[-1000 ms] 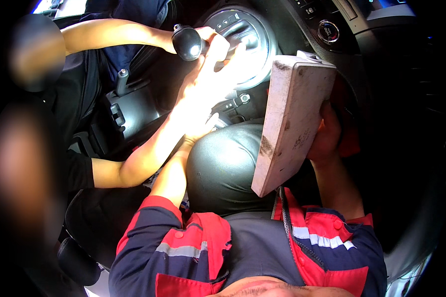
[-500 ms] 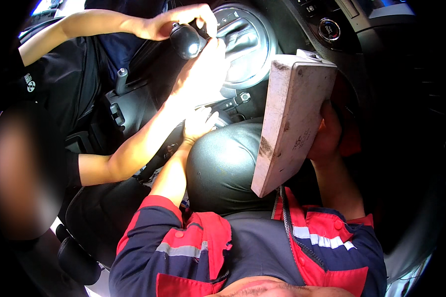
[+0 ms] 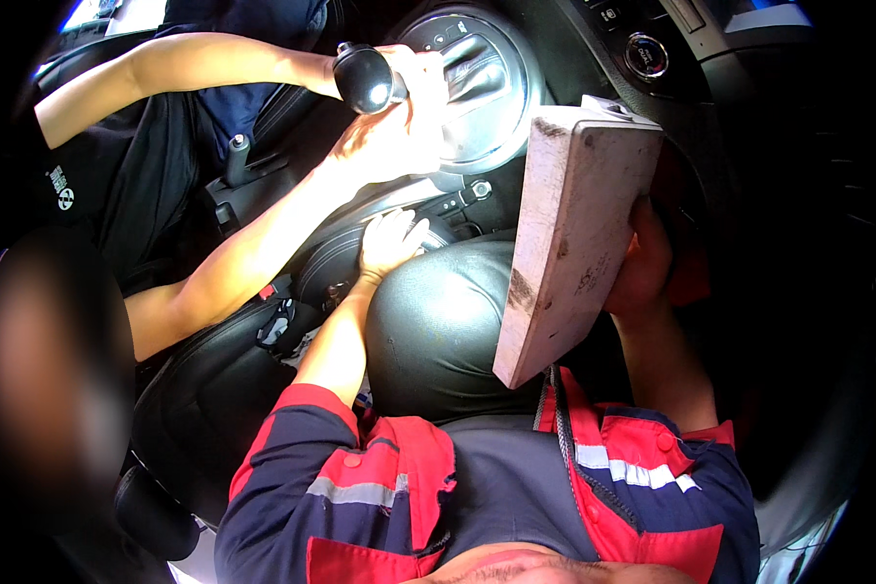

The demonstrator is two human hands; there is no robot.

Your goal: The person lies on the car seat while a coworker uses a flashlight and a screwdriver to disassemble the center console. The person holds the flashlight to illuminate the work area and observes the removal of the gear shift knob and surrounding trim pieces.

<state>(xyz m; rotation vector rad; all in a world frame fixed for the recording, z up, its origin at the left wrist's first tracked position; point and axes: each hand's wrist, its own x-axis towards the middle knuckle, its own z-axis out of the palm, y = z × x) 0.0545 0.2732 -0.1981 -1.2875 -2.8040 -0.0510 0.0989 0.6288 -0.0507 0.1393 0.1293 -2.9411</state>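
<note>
My right hand (image 3: 642, 268) grips a scuffed, dirty white flat box (image 3: 579, 234) by its right side, holding it tilted on edge above my lap. Its fingers are partly hidden by the box. My left hand (image 3: 394, 243) lies beside my left knee (image 3: 438, 321), fingers stretched out on the dark seat edge and holding nothing. Just ahead of it, a co-worker's two hands (image 3: 399, 127) are together at the base of the gear lever, below its black knob (image 3: 365, 80). Strong light bleaches their fingers, so I cannot make out what they touch.
A silver-rimmed shifter panel (image 3: 492, 136) surrounds a pale, glossy shifter boot. The handbrake lever (image 3: 238, 156) stands to its left. A round dashboard dial (image 3: 646, 56) is at the upper right. A black seat (image 3: 214, 389) with a buckle (image 3: 280, 321) lies left of me.
The co-worker's hands have come down from the gear knob to its base, and their body and arms have shifted left. The seat buckle is now uncovered. My hands and the box stay put.
</note>
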